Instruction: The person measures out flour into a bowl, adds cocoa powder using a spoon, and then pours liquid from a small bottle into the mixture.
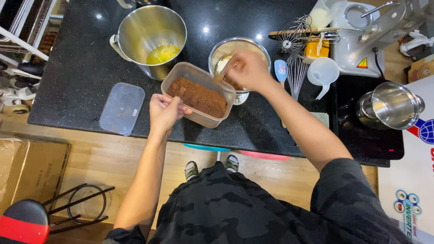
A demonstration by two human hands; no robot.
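The clear plastic tub of brown powder is held just above the black counter, near its front edge, tilted so that its far end rises toward a small steel bowl. The left hand grips the tub's near left corner, thumb over the rim and fingers curled under the wall, clamped on the plastic. The tub is rectangular with rounded corners, and the powder lies heaped and lumpy across its bottom. The right hand hovers over the tub's far right corner and the bowl's rim, fingers bunched together; motion blur hides whether they pinch anything. The tub's clear lid lies flat on the counter to the left, near the front edge. Behind it, a big steel pot holds yellow liquid. Right of the bowl lie wire whisks and a white measuring cup.
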